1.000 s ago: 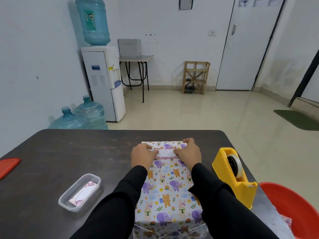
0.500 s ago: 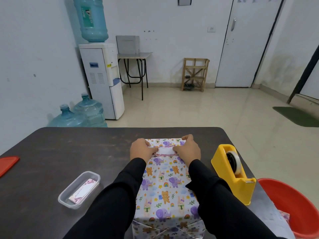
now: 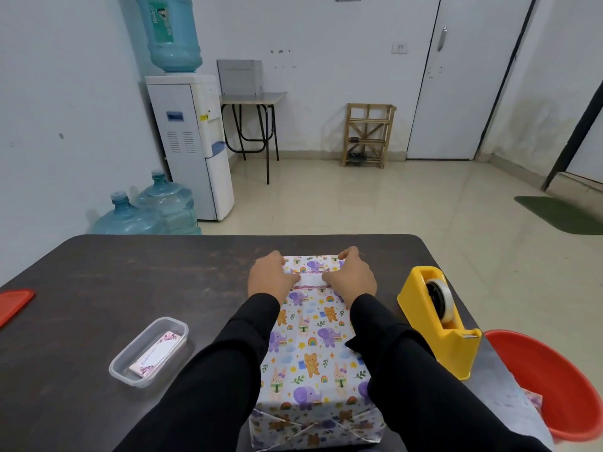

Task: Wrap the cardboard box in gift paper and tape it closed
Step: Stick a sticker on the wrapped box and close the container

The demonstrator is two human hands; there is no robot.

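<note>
The box (image 3: 313, 347) lies lengthwise on the dark table (image 3: 114, 275) right in front of the person, fully covered in animal-print paper (image 3: 303, 422). The paper is folded into triangular flaps across the near end. Two black sleeves run over the box on either side. To the right a red basin (image 3: 554, 386) sits at the table's near corner, with a scrap of printed paper showing at its rim. To the left is a clear tub (image 3: 150, 350) with a pink-edged card (image 3: 156, 353) lying inside it. A yellow tape dispenser (image 3: 437, 324) stands just right of the box, roll in place. At the box's far end a white label (image 3: 310, 280) lies on top. The left hand (image 3: 269, 278) and right hand (image 3: 354, 278) sit on either side of it. Both thumbs press on the label's ends and the fingers are curled over the box's far edge, clasping it. A red lid (image 3: 14, 301) pokes in at the table's left edge. Beyond the table, two blue jugs (image 3: 146, 210) stand on the floor beside a white cooler (image 3: 192, 145) with a bottle on top. A small desk (image 3: 251, 99) and a wooden rack (image 3: 368, 135) stand against the back wall, a white door (image 3: 466, 76) is to their right, and a green mat (image 3: 561, 213) lies on the tiles at far right.
</note>
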